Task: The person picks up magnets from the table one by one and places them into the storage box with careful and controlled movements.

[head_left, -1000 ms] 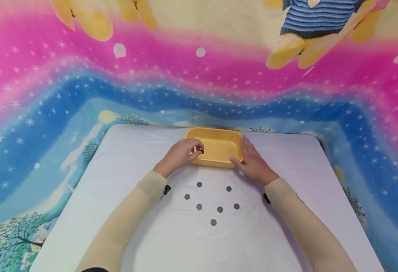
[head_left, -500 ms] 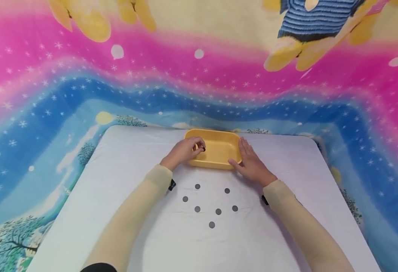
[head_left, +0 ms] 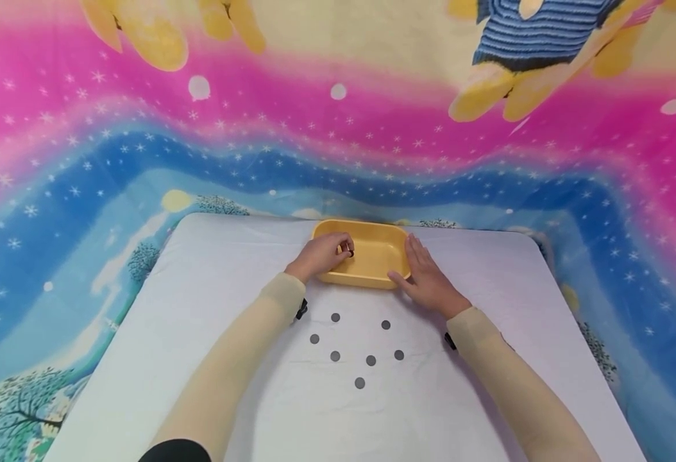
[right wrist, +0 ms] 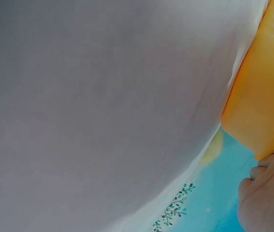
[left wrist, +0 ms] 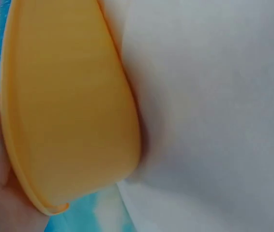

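A yellow rectangular box (head_left: 378,253) with rounded corners stands at the far side of the white table. Over its left part, my left hand (head_left: 321,253) pinches a small dark round piece (head_left: 351,254) between thumb and fingertips. The left wrist view shows that hand (left wrist: 1,179) beyond the box's rim, its fingertips hidden. My right hand (head_left: 430,285) rests against the box's right end, fingers straight and thumb on the front rim. Nearer on the table lie several flat grey discs, among them a grey disc (head_left: 371,360) and another disc (head_left: 386,325).
White cloth covers the table (head_left: 465,398). A patterned curtain (head_left: 338,173) in pink and blue hangs close behind the box and along both sides. Both sleeved forearms reach in from the front, left and right of the discs.
My left hand has moved right, farther over the inside of the box, with the dark piece in its fingers. The right hand has stayed at the box's end. The discs lie as before.
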A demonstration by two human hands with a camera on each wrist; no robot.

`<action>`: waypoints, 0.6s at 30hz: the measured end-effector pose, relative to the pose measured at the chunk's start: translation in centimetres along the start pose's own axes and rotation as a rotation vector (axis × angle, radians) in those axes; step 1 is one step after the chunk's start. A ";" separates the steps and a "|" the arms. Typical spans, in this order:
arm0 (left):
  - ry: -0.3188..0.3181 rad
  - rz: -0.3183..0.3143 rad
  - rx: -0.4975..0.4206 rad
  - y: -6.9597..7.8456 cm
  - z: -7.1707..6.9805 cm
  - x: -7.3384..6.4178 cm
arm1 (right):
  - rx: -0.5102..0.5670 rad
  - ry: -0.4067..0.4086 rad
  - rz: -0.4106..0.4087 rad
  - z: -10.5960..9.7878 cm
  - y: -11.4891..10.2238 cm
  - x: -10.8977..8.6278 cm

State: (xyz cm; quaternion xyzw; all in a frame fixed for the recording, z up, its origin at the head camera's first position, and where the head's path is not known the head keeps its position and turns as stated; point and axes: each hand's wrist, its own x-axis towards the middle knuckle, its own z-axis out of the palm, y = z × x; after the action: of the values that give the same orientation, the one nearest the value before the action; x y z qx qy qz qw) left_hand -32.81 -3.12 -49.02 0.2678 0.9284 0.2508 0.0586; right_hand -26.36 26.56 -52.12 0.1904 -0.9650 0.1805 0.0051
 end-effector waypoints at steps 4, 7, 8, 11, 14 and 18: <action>-0.005 -0.010 -0.001 -0.4 0.5 0.4 | 0.002 0.018 -0.020 0.2 0.2 0.0; -0.020 -0.001 0.000 -0.5 0.6 0.9 | 0.004 0.023 -0.027 0.2 0.3 0.0; -0.024 0.002 0.006 -0.6 0.7 1.0 | 0.004 0.021 -0.024 0.2 0.3 0.0; -0.026 0.001 0.032 -0.7 0.9 1.4 | 0.008 0.019 -0.018 0.3 0.3 0.0; -0.024 -0.006 0.067 -0.9 1.2 1.6 | 0.006 0.022 -0.016 0.3 0.2 0.0; -0.033 -0.013 0.106 -0.8 1.5 1.8 | 0.000 0.024 -0.022 0.3 0.3 0.1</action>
State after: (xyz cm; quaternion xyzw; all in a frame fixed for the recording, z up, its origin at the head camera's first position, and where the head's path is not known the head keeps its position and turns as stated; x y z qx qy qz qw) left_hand -34.38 -2.16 -50.65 0.2687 0.9409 0.1967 0.0613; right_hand -26.51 26.71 -52.46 0.1988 -0.9627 0.1827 0.0187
